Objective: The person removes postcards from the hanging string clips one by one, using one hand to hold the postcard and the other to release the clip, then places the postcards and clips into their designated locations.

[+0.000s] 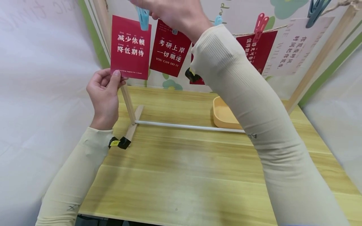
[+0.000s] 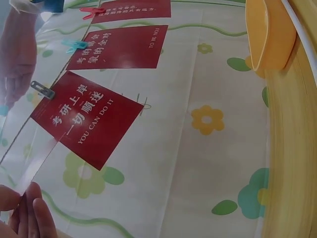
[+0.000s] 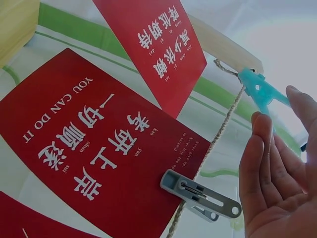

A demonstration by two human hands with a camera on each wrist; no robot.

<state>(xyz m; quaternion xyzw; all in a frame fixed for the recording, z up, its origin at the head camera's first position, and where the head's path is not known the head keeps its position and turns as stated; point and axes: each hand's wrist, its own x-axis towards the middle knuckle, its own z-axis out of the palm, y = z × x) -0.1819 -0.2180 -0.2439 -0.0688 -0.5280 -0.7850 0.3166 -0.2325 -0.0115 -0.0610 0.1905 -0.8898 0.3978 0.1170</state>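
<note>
My left hand (image 1: 104, 91) pinches the lower left corner of a red card (image 1: 130, 64) with white lettering, held upright. At the top, my right hand (image 1: 178, 15) pinches the handles of a light blue clothespin (image 1: 143, 19) between thumb and fingers. In the right wrist view that clothespin (image 3: 260, 91) has its nose at the twine (image 3: 227, 121), close to the wooden post. In the head view it overlaps the card's upper right edge. Just right of this card hangs another red card (image 1: 170, 48), fastened to the twine by a grey clothespin (image 3: 198, 191).
More cards hang farther right, among them a red card (image 1: 255, 50) under a pink clothespin (image 1: 260, 26) and a white card (image 1: 297, 47) under a dark blue clothespin (image 1: 315, 12). A yellow bin (image 1: 223, 114) stands behind the frame's white bar (image 1: 181, 126) on the wooden table (image 1: 183, 175).
</note>
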